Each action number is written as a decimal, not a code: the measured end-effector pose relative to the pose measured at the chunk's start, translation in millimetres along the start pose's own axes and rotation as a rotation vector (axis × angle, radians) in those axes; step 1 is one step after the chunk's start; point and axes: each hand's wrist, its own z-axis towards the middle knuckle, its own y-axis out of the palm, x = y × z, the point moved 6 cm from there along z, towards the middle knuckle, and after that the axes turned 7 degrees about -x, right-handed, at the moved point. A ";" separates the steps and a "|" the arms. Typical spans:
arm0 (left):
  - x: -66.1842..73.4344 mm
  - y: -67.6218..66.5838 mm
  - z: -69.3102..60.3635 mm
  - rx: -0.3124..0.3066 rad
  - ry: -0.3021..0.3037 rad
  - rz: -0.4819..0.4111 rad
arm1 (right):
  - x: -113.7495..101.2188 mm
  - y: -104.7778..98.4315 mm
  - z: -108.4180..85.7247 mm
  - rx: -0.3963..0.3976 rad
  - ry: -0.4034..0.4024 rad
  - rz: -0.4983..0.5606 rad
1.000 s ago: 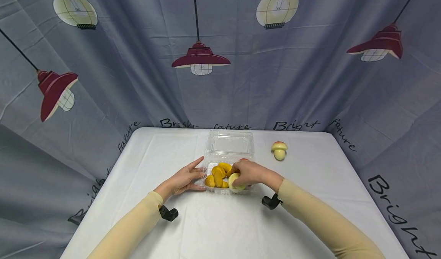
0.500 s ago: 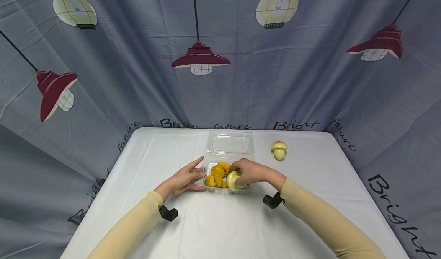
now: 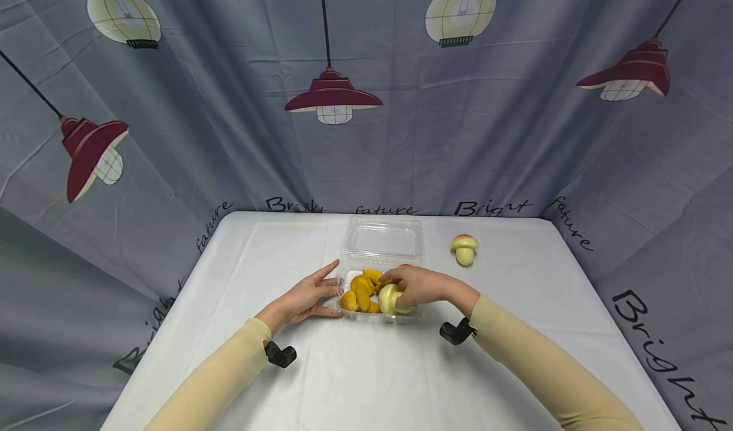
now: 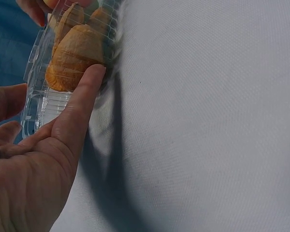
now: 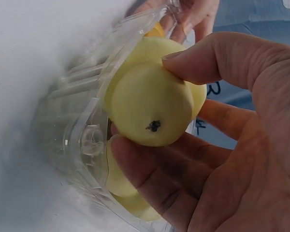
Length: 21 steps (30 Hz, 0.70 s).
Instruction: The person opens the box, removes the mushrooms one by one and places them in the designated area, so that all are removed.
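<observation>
White cloth [image 3: 366, 367] bears a container [image 5: 63, 116], left hand [image 3: 306, 297] splayed against it, right hand [image 3: 420, 286] pinching a mushroom [image 5: 152, 101] that apparent crowding beneath could topple.

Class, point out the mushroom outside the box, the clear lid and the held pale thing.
Mushroom [image 3: 464, 253], head view: upper stem.
Lid [image 3: 383, 237], head view: middle panel.
Pale thing [image 5: 151, 102], right wrist view: rounded end.
</observation>
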 end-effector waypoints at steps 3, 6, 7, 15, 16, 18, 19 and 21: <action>0.6 0.8 -0.2 -0.006 0.002 0.002 | 1.4 -2.2 -0.9 0.012 -0.013 0.040; 0.7 1.2 -0.4 -0.010 0.002 0.002 | 1.5 -5.1 -2.4 0.025 -0.036 0.092; 0.5 1.3 -0.5 -0.010 0.001 0.000 | 1.4 -6.3 -3.0 0.031 -0.044 0.115; 0.6 1.7 -1.6 -0.004 0.002 0.011 | 7.6 -14.8 -6.6 0.083 -0.077 0.285; 0.6 1.9 -1.7 -0.004 0.003 0.013 | 9.0 -15.9 -7.0 0.092 -0.078 0.304; 0.3 2.0 -1.7 -0.005 0.003 0.011 | 11.2 -18.2 -8.3 0.108 -0.083 0.342; 0.0 2.1 -1.6 -0.004 0.002 0.008 | 11.8 -19.7 -9.1 0.117 -0.091 0.358; 0.1 2.5 -1.6 -0.006 0.005 0.007 | 14.2 -22.2 -10.5 0.134 -0.098 0.395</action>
